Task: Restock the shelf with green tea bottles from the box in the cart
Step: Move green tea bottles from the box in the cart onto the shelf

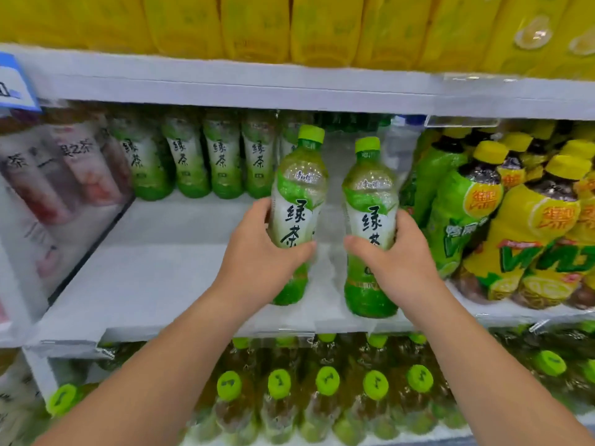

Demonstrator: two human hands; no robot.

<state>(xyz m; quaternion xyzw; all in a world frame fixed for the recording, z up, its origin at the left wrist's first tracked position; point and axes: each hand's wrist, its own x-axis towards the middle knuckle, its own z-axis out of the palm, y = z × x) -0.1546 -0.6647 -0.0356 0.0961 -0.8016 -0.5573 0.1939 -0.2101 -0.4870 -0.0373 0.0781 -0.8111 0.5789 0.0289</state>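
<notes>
Left hand [257,252] grasping left bottle [297,201], right hand [396,262] grasping right bottle [370,201] (both upright)

left bottle [297,188]: my left grip [257,252] covers the label's lower edge and the body's middle.
right bottle [370,194]: my right grip [399,262] hides the lower half of the second label character.
back-row bottles [222,159], 11 o'clock: blurred; caps hidden behind the upper shelf [225,85].
yellow packs [322,24], 12 o'clock: cut off by the top edge, print unreadable.
price tag [16,82], 9 o'clock: cut by the left edge, text smeared.
pink bottles [64,175], 9 o'clock: too blurred to read.
</notes>
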